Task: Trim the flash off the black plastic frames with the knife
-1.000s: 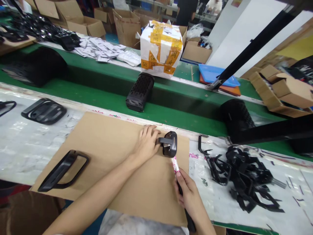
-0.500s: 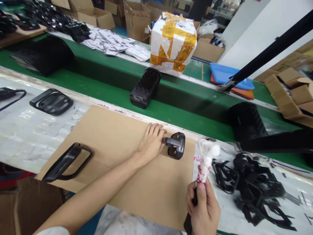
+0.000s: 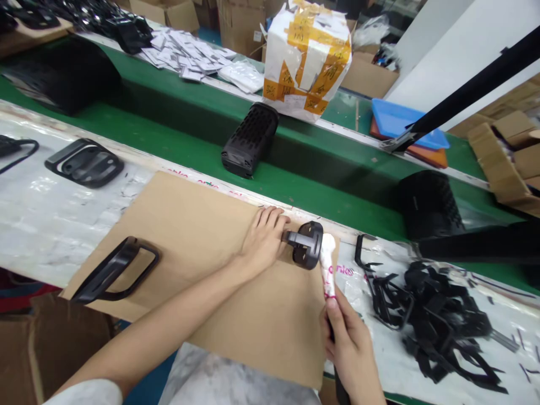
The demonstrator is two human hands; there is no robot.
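Observation:
My left hand (image 3: 264, 242) is closed over one end of a black plastic bracket (image 3: 310, 242), its wider slotted end sticking out to the right. In my right hand (image 3: 350, 343) is a hammer (image 3: 328, 264) with a dark handle; its head and neck are wrapped in white plastic with red print. The wrapped head is right beside the bracket's outer end and seems to touch it. Both hands are over a brown cardboard sheet (image 3: 278, 332). Toward the sheet's left side lies a black handle-shaped frame (image 3: 116, 270).
Right of the cardboard is a pile of black plastic pieces (image 3: 442, 320). Another black part (image 3: 86, 163) lies on the left. A black perforated housing (image 3: 251, 138) stands on the green belt (image 3: 181, 143). Behind it is a yellow-taped white box (image 3: 306, 62). A black arm (image 3: 476, 84) slants across the right.
My right hand has swung the hammer left, bringing its wrapped head against or close to the bracket's end. My left hand stays on the bracket. The view has shifted slightly.

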